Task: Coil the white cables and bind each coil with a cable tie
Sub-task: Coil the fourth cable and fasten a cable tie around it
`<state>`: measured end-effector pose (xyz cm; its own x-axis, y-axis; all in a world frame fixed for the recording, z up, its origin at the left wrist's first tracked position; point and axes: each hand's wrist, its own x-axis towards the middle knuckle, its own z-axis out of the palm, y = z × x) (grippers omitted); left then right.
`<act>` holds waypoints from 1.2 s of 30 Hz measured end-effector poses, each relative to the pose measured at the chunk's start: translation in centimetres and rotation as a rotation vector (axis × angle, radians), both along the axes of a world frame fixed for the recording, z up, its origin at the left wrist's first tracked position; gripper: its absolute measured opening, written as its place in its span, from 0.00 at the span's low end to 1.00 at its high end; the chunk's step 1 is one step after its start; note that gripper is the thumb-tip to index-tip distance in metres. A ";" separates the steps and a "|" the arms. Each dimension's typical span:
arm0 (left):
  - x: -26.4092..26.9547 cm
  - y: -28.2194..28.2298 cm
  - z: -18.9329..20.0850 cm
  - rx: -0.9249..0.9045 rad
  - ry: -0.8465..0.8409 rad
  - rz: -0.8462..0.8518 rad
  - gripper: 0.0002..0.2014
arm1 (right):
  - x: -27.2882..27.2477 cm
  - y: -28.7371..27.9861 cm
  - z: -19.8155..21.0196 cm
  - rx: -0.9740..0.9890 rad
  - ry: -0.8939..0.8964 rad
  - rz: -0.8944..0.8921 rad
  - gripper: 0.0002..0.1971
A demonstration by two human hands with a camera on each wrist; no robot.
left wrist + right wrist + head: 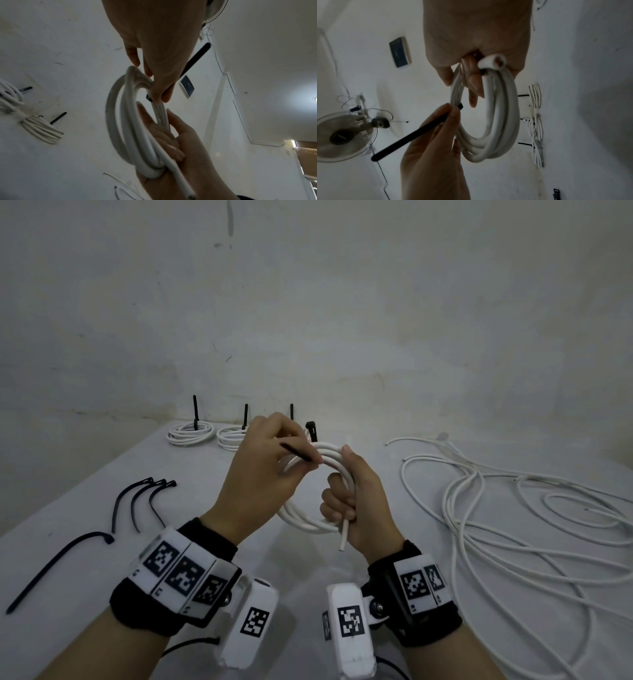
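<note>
Right hand (356,501) wrapped round springy white cable coil (308,522) | left hand (263,470) pinching stiff black cable tie (296,452) | best gripped across bundled strands.

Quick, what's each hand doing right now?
Left hand: pinching a black cable tie.
Right hand: gripping the white cable coil.

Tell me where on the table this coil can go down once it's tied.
Bare table lies between the spare ties and loose cables, under the held coil. The back row of bound coils and the right side are crowded.
</note>
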<state>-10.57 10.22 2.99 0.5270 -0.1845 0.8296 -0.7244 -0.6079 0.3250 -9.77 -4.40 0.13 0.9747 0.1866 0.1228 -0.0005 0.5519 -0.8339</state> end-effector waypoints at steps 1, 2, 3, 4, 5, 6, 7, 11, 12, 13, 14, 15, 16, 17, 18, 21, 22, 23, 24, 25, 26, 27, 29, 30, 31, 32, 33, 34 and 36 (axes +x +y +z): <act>0.1 0.0 -0.1 -0.047 0.009 -0.030 0.10 | 0.0 -0.1 0.1 0.007 -0.007 0.004 0.17; 0.1 -0.1 -0.1 -0.099 0.035 -0.056 0.14 | 0.1 -0.2 0.2 0.011 -0.017 0.002 0.18; 0.0 -0.2 -0.1 -0.158 0.090 -0.071 0.18 | 0.1 -0.3 0.3 0.015 -0.026 -0.002 0.18; 0.0 -0.3 -0.1 -0.223 0.171 -0.086 0.22 | 0.1 -0.4 0.4 0.019 -0.033 -0.009 0.19; 0.0 -0.4 0.0 -0.287 0.266 -0.106 0.25 | 0.1 -0.4 0.4 0.021 -0.038 -0.016 0.19; 0.1 -0.6 0.0 -0.348 0.355 -0.136 0.26 | 0.1 -0.5 0.4 0.022 -0.041 -0.021 0.19; 0.3 -0.8 0.1 -0.406 0.425 -0.176 0.27 | 0.1 -0.5 0.5 0.020 -0.042 -0.028 0.19; 0.6 -1.6 0.1 -0.542 0.504 -0.308 0.19 | 0.1 -0.5 0.4 0.007 -0.049 -0.055 0.21; 0.7 -1.8 0.0 -0.544 0.503 -0.314 0.15 | 0.1 -0.5 0.4 0.004 -0.048 -0.064 0.21; 0.8 -2.0 -0.1 -0.542 0.502 -0.322 0.12 | 0.2 -0.6 0.4 0.001 -0.046 -0.071 0.22; 0.9 -2.1 -0.2 -0.534 0.497 -0.332 0.11 | 0.3 -0.7 0.4 -0.003 -0.046 -0.077 0.22; 1.1 -2.2 -0.4 -0.519 0.483 -0.339 0.10 | 0.4 -0.8 0.4 -0.010 -0.044 -0.082 0.23; 1.3 -2.3 -0.6 -0.501 0.461 -0.335 0.10 | 0.5 -1.0 0.3 -0.019 -0.043 -0.085 0.23; 1.4 -2.4 -0.8 -0.487 0.437 -0.325 0.11 | 0.6 -1.1 0.3 -0.027 -0.044 -0.083 0.23; 1.6 -2.4 -0.9 -0.487 0.424 -0.319 0.12 | 0.7 -1.1 0.3 -0.026 -0.045 -0.072 0.22; 1.9 -2.2 -1.5 -0.547 0.458 -0.384 0.14 | 0.9 -1.4 0.2 -0.028 -0.040 -0.012 0.13; 2.1 -2.1 -1.7 -0.566 0.483 -0.420 0.15 | 1.0 -1.6 0.0 -0.045 -0.030 0.023 0.15; 2.3 -1.9 -2.1 -0.587 0.511 -0.456 0.14 | 1.1 -1.8 -0.1 -0.068 -0.013 0.062 0.20; 2.4 -1.8 -2.5 -0.607 0.540 -0.495 0.13 | 1.3 -2.0 -0.2 -0.094 0.000 0.098 0.23; 2.5 -1.6 -2.9 -0.623 0.572 -0.534 0.13 | 1.3 -2.2 -0.2 -0.114 0.014 0.126 0.24; 2.6 -1.4 -3.2 -0.629 0.607 -0.575 0.14 | 1.4 -2.2 -0.3 -0.129 0.030 0.144 0.22; 2.6 -1.2 -3.5 -0.622 0.642 -0.615 0.16 | 1.5 -2.1 -0.4 -0.134 0.050 0.145 0.19; 2.5 -0.9 -3.8 -0.595 0.694 -0.683 0.15 | 1.7 -1.7 -0.8 -0.103 0.074 0.125 0.14; 2.4 -0.8 -3.9 -0.588 0.712 -0.704 0.13 | 1.8 -1.6 -1.1 -0.074 0.076 0.120 0.13; 2.4 -0.8 -4.0 -0.587 0.722 -0.715 0.11 | 2.0 -1.5 -1.3 -0.044 0.078 0.119 0.14; 2.3 -0.9 -4.1 -0.590 0.725 -0.720 0.10 | 2.2 -1.5 -1.5 -0.017 0.084 0.117 0.14; 2.3 -0.9 -4.2 -0.596 0.725 -0.718 0.11 | 2.3 -1.4 -1.7 0.015 0.097 0.114 0.14; 2.3 -0.9 -4.2 -0.602 0.727 -0.716 0.13 | 2.5 -1.3 -1.8 0.055 0.115 0.107 0.13; 2.3 -1.0 -4.2 -0.616 0.735 -0.723 0.24 | 2.6 -1.1 -1.9 0.115 0.130 0.095 0.13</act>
<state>-8.23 9.24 -1.23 0.8494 -0.3108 0.4266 -0.3530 0.2663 0.8969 -7.15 -5.53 -1.73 0.9624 0.2707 0.0230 -0.1607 0.6357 -0.7551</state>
